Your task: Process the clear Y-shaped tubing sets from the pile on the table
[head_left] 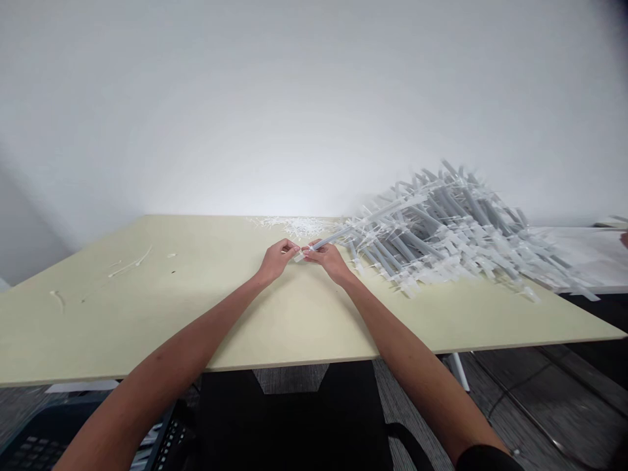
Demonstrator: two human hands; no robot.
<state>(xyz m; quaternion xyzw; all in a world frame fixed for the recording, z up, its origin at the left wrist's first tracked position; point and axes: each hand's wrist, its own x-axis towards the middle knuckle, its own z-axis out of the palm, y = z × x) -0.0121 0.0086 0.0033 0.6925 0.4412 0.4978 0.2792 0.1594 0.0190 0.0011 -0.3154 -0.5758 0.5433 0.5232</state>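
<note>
Above the middle of the table my left hand [276,260] and my right hand [330,259] meet, both with closed fingers. My right hand grips a slim grey tube [334,236] near its near end, and the tube slants up and right toward the pile. A small whitish, partly see-through piece [299,256] shows at that end between the two hands. The fingertips of my left hand pinch there; exactly what lies between them is too small to make out. Just beyond the hands lies a heap of small white cable ties [304,226].
A large pile of grey tubes with whitish end pieces [436,229] covers the table's right side. Several loose white strips, one a longer strip [132,263], lie on the left of the table [196,314]. Below left stands a dark basket [44,438]. Another person's hand [624,239] shows at the right edge.
</note>
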